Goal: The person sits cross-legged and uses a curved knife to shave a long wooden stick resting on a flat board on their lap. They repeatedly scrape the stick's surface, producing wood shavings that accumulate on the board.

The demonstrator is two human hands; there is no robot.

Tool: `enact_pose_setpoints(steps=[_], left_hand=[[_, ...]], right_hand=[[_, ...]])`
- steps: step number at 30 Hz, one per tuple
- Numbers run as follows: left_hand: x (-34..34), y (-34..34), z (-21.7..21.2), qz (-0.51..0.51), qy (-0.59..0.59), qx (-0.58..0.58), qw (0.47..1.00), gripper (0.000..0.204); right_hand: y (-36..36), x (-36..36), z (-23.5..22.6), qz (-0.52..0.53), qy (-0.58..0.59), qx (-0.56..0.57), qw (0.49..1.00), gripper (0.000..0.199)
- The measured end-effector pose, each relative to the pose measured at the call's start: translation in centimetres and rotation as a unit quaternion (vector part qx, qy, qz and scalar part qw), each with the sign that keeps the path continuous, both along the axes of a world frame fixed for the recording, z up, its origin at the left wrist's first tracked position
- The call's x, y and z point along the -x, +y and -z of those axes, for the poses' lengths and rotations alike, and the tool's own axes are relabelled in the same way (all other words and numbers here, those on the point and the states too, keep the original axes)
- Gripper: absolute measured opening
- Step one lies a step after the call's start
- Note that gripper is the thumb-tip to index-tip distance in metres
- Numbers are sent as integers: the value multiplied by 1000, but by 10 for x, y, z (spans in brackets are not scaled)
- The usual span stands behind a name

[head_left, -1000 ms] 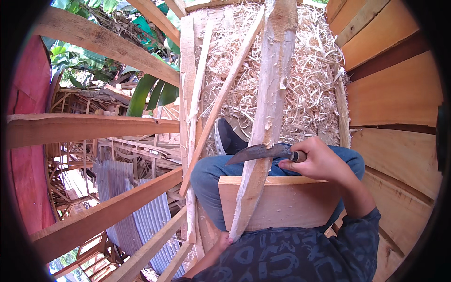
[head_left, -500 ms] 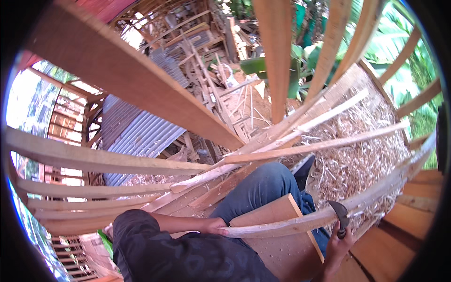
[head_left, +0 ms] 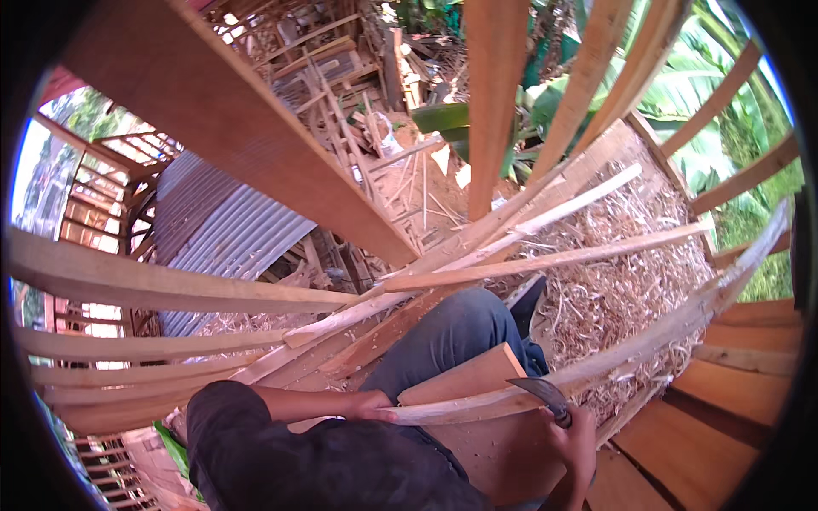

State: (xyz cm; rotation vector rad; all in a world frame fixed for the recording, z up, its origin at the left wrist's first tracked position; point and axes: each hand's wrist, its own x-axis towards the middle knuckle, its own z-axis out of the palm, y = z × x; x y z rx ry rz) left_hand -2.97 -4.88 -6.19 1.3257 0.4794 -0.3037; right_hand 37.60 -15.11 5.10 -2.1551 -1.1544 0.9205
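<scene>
My left hand (head_left: 372, 405) is closed round the near end of a long, pale, slightly bowed wooden strip (head_left: 635, 349). The strip runs across my lap and rises toward the far right. In my right hand (head_left: 576, 440) is a curved knife (head_left: 542, 391) with a dark handle. Its hooked blade lies over the strip, pointing left; whether the edge bites into the wood I cannot tell. Beneath the strip, a flat wooden board (head_left: 463, 375) rests against my bent leg (head_left: 443, 336).
Wood shavings (head_left: 613, 272) are heaped to the right. Other long strips (head_left: 545, 264) cross ahead of my knee. Upright timbers (head_left: 494, 102) and a thick slanting beam (head_left: 256, 128) stand around me. Orange-brown planks (head_left: 682, 451) lie at lower right, corrugated sheets (head_left: 230, 230) beyond at left.
My right hand has drawn the knife leftward along the strip, toward my left hand, and the blade has tipped over to the left. My left hand keeps its grip. The whole view has shifted slightly.
</scene>
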Motion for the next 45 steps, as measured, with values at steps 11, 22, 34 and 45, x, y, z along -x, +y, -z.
enact_pose_setpoints(steps=[11, 22, 34, 45], left_hand=[[40, -13, 43, -17, 18, -14, 1000, 73], [51, -10, 41, -22, 42, -8, 999, 74], [51, -9, 46, -3, 43, -30, 999, 76], [54, -6, 52, 24, 54, -18, 998, 73]], right_hand=[[-5, -16, -31, 142, 67, 20, 987, 22], [-5, -4, -12, 109, -79, -36, 990, 17], [-10, -20, -25, 52, 129, 32, 990, 35], [-24, -15, -26, -122, 107, 24, 986, 31]])
